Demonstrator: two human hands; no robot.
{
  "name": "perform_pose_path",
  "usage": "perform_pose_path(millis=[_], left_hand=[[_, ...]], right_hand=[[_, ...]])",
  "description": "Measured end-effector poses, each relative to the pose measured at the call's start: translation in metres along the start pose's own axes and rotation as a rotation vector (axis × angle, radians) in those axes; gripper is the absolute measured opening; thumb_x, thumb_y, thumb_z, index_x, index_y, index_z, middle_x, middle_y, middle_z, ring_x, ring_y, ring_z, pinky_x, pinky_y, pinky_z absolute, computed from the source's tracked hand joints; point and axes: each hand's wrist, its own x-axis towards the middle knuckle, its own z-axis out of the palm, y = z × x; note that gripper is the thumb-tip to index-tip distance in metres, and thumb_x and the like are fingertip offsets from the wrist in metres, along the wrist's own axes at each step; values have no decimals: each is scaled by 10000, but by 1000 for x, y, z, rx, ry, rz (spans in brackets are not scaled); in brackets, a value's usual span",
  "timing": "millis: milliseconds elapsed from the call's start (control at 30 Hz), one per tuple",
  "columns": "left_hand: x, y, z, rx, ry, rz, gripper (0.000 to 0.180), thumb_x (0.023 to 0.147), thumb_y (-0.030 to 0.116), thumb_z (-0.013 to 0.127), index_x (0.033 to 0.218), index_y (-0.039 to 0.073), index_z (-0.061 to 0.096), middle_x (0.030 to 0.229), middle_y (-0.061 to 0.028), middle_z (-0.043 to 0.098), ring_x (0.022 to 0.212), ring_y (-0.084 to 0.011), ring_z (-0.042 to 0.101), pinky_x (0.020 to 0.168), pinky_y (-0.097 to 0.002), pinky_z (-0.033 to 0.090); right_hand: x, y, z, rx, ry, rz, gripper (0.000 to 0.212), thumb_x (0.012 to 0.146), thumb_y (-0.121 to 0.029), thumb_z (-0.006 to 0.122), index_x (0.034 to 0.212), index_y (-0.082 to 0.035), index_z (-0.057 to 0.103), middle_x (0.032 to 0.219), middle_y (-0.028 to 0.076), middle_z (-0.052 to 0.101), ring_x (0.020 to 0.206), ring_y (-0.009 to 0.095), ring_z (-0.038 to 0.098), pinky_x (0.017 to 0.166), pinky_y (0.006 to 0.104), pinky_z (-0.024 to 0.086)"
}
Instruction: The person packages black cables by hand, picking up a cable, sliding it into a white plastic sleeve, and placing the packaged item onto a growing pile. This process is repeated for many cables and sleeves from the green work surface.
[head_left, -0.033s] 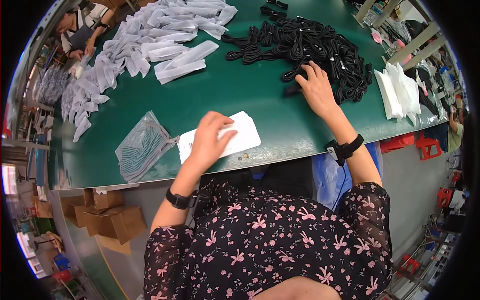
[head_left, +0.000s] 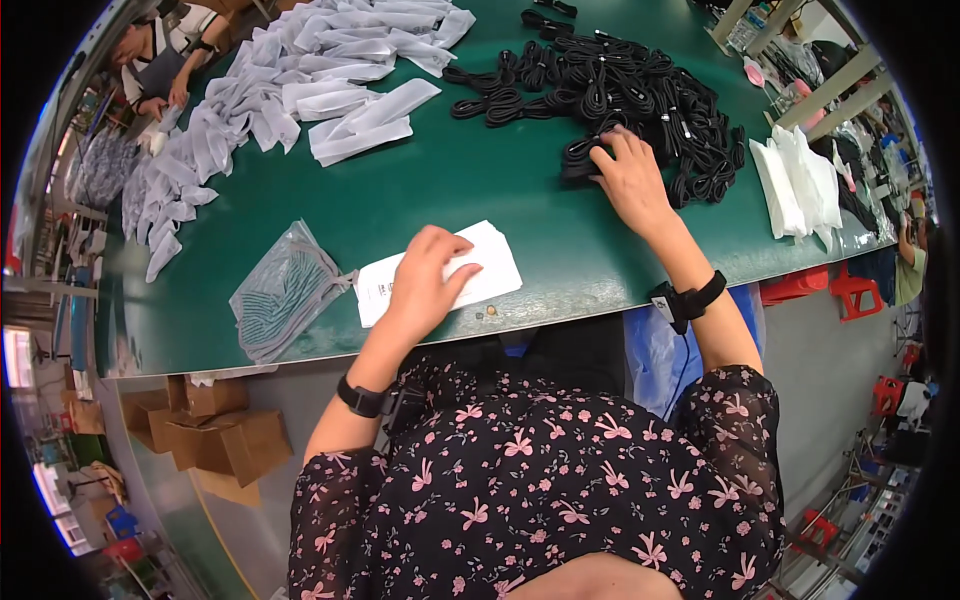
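My left hand (head_left: pixel 428 280) rests on a stack of flat white sheets or pouches (head_left: pixel 496 262) near the table's front edge. Its fingers are bent, with the thumb apart from them. Further right, my right hand (head_left: pixel 633 180) has its fingers curled over a coiled black cable (head_left: pixel 580 160) at the near left side of the heap. Part of that coil is hidden under the fingers. Behind it spreads a big pile of coiled black cables (head_left: pixel 650 95). Left of the white stack lies a clear bag (head_left: pixel 285 300) with a teal striped item inside.
Many filled whitish pouches (head_left: pixel 340 45) cover the table's far left. White plastic bags (head_left: pixel 795 185) lie at the right edge. Small bits (head_left: pixel 490 312) sit by the front edge. Cardboard boxes (head_left: pixel 225 440) stand below left. A co-worker (head_left: pixel 170 60) works at the far left.
My right fingers have closed in slightly, and the cable coil under them has shifted up. My left hand has moved a little to the right over the white stack.
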Motion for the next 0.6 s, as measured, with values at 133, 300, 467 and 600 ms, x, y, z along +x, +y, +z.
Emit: perform_pose_path(millis=[133,300,467,600], left_hand=[[-1,0,16,249,67,99,111,832,76,712,889,9,643,826,-84,575,749,-225,596,656,-323,487],[-5,-5,18,195,60,17,90,835,51,699,873,4,632,831,-81,583,731,-203,580,654,-301,473],[-7,1,16,-103,55,-208,81,848,36,674,887,-8,618,837,-96,591,725,-199,570,672,-299,469],[-7,3,13,-234,104,-187,73,847,26,662,873,-15,607,852,-111,591,724,-220,573,685,-318,472]], right_hand=[[6,-45,-30,506,-232,258,318,846,-119,669,1150,-71,586,1029,136,635,874,313,637,726,385,499],[-8,-93,-42,878,-216,303,319,867,-147,679,1162,-76,583,981,142,637,802,326,640,662,387,506],[-22,-104,-45,825,-126,179,295,870,-198,676,1131,-96,583,893,146,601,784,347,628,665,439,496],[-26,-103,-53,638,-184,34,282,871,-195,675,1123,-98,594,895,147,606,745,317,624,654,417,500]])
